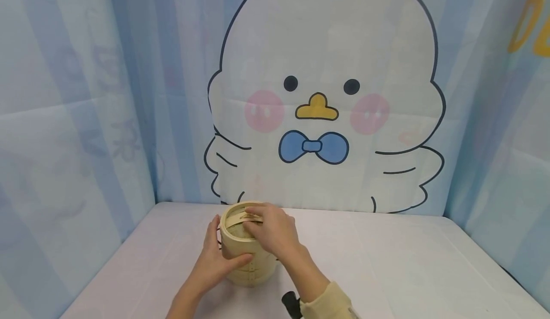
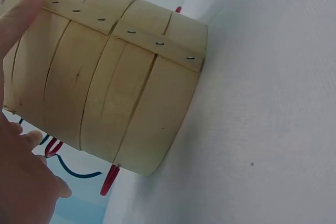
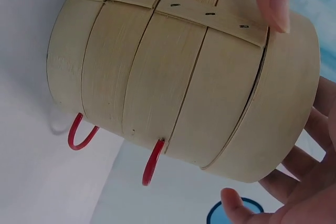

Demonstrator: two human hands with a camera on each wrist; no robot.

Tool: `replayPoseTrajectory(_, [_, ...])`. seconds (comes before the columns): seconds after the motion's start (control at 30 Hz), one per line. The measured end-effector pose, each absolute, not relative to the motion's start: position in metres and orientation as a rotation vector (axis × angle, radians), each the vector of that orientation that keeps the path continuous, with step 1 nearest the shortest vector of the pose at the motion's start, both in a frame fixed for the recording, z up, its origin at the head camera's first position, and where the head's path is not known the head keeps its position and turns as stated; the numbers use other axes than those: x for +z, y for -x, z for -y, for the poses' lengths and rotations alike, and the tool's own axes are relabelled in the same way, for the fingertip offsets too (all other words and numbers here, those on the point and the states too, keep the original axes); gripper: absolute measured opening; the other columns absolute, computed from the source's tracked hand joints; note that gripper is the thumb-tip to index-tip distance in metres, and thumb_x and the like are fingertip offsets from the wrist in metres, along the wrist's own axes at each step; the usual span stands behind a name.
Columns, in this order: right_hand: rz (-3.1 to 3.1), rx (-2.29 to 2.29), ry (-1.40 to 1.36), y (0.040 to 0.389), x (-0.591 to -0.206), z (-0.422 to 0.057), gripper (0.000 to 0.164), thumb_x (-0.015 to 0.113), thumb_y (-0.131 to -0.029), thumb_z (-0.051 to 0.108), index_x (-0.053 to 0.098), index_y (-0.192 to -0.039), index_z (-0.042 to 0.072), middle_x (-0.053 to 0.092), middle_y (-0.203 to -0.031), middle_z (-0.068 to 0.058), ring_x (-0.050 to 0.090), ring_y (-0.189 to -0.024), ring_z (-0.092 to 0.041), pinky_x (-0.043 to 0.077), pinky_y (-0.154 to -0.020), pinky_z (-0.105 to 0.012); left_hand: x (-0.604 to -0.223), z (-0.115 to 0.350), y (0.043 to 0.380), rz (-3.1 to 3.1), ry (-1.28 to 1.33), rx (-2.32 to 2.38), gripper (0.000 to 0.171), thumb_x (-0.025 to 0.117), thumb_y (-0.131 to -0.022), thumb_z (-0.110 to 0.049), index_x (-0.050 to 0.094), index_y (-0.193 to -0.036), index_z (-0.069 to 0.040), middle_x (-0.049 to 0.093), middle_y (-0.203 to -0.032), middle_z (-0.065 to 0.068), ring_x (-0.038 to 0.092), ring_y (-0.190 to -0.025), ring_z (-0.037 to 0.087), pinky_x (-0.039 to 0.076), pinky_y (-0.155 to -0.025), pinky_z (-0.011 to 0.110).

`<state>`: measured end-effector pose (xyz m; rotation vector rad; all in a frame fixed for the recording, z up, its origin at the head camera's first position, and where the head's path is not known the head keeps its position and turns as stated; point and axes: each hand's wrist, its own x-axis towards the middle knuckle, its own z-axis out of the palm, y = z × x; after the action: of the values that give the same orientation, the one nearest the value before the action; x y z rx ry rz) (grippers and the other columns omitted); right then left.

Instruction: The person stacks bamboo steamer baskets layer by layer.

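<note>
A stacked bamboo steamer [image 1: 251, 267] with red wire handles [image 3: 152, 161] stands on the white table [image 1: 386, 261], near its back left. My left hand [image 1: 220, 254] wraps round the steamer's left side, thumb across the front wall. My right hand [image 1: 268, 230] lies over the top and grips the top tier, which sits slightly tilted. In the left wrist view the steamer wall [image 2: 110, 82] fills the frame, with my thumb [image 2: 21, 17] on the upper rim. In the right wrist view a fingertip [image 3: 273, 1] presses the top tier [image 3: 283, 103] and my palm curls behind it.
A cloth backdrop with a cartoon duck [image 1: 320, 99] hangs behind the table, and blue striped curtains [image 1: 64, 118] close both sides. A black wrist-camera mount [image 1: 291, 304] sits by my right sleeve. White tabletop stretches to the right of the steamer.
</note>
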<state>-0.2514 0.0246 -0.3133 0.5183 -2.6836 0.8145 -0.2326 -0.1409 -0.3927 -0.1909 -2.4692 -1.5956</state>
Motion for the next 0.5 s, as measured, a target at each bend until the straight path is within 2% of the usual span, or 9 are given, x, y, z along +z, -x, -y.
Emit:
replayPoseTrajectory(0.3, [2.674, 0.77, -0.6, 0.245, -0.312, -0.04, 0.046, 0.072, -0.094, 0.039, 0.067, -0.135, 0.019, 0.058, -0.142, -0.009, 0.055, -0.128, -0.034, 0.042, -0.096, -0.068, -0.38, 0.144, 0.226, 2.503, 0.175, -1.541, 0.129, 0.089, -0.075, -0.047, 0.0, -0.162, -0.012, -0.006, -0.165, 0.025, 0.0, -0.149, 0.048, 0.015, -0.111, 0.071])
replayPoseTrajectory(0.4, [2.677, 0.752, -0.624, 0.242, -0.313, -0.046, 0.049, 0.07, -0.094, 0.043, 0.065, -0.137, 0.019, 0.054, -0.145, -0.01, 0.051, -0.132, -0.034, 0.04, -0.098, -0.069, -0.377, 0.145, 0.225, 2.51, 0.205, -1.48, 0.128, 0.089, -0.075, -0.046, 0.001, -0.162, -0.012, -0.005, -0.165, 0.024, -0.004, -0.15, 0.047, 0.014, -0.11, 0.072])
replayPoseTrajectory(0.5, [2.666, 0.742, -0.643, 0.239, -0.314, -0.053, 0.052, 0.068, -0.095, 0.045, 0.063, -0.139, 0.018, 0.052, -0.148, -0.011, 0.048, -0.135, -0.034, 0.038, -0.099, -0.069, -0.376, 0.145, 0.225, 2.491, 0.279, -1.394, 0.127, 0.089, -0.075, -0.046, 0.002, -0.162, -0.011, 0.0, -0.166, 0.022, -0.008, -0.15, 0.043, 0.007, -0.112, 0.072])
